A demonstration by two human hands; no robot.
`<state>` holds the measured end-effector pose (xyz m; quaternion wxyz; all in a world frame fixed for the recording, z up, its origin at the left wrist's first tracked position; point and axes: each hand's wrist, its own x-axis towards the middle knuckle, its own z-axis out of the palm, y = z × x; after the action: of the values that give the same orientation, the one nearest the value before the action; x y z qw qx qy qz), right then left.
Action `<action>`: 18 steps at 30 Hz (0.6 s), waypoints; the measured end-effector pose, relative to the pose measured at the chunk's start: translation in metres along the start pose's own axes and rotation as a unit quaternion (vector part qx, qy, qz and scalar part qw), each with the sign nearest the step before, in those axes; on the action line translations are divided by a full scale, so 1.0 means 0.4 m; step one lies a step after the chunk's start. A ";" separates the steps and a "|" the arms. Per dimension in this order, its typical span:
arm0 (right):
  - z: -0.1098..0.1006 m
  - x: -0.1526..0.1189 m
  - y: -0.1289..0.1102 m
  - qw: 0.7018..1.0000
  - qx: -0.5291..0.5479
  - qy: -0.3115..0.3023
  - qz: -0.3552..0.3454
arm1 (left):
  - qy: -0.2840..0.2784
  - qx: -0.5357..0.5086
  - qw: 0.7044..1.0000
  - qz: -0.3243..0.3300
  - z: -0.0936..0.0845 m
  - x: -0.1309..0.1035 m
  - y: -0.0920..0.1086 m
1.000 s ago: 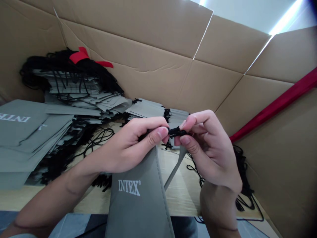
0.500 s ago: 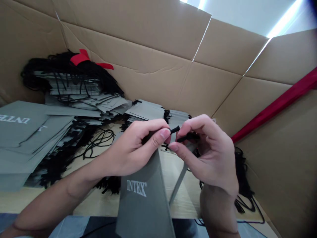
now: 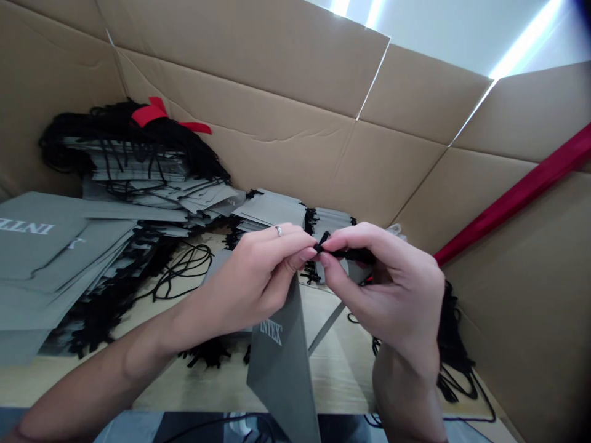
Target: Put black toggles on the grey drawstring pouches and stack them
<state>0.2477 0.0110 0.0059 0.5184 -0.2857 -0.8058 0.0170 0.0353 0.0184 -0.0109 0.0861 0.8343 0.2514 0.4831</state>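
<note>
A black cord [image 3: 324, 239] runs between my two hands, its short end poking up where the fingertips meet. My left hand [image 3: 263, 271] pinches the cord between thumb and forefinger. Opposite it, my right hand [image 3: 388, 277] is closed on the same cord with thumb and forefinger, and more black cord lies inside the curled palm. Below the hands hangs a grey paper bag [image 3: 286, 369] printed INTEX, tilted, its upper edge hidden behind my left hand. Whether the cord forms a full knot is too small to tell.
Stacked grey bags [image 3: 55, 258] with black cord ends lie at the left. Behind them, a black cord bundle [image 3: 152, 126] tied in red rests on more bags. Loose cord [image 3: 184, 264] lies on the wooden table [image 3: 341, 381]. Cardboard walls [image 3: 277, 92] enclose the back; a red strip [image 3: 508, 200] crosses the right.
My fingertips have come together around the cord, with my right hand now pinching near my left. The grey bag has turned and swung slightly to the right beneath them.
</note>
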 end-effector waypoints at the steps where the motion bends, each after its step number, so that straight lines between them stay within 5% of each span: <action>1: 0.000 0.000 0.000 1.000 0.000 0.000 0.002 | 0.004 0.002 1.000 0.006 0.000 0.001 -0.002; 9: -0.001 0.005 0.010 1.000 0.014 -0.008 0.014 | -0.002 0.029 0.999 0.033 -0.004 0.000 -0.016; 14: -0.004 0.008 0.015 0.997 0.062 -0.010 0.053 | 0.069 -0.001 0.998 0.001 -0.005 -0.005 -0.015; 18: -0.010 0.008 0.014 0.990 0.105 -0.025 0.093 | 0.061 -0.028 0.997 0.031 -0.015 -0.009 -0.013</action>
<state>0.2525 0.0163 0.0086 0.5216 -0.3031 -0.7820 0.1566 0.0270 0.0206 -0.0124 0.0792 0.8076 0.2164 0.5428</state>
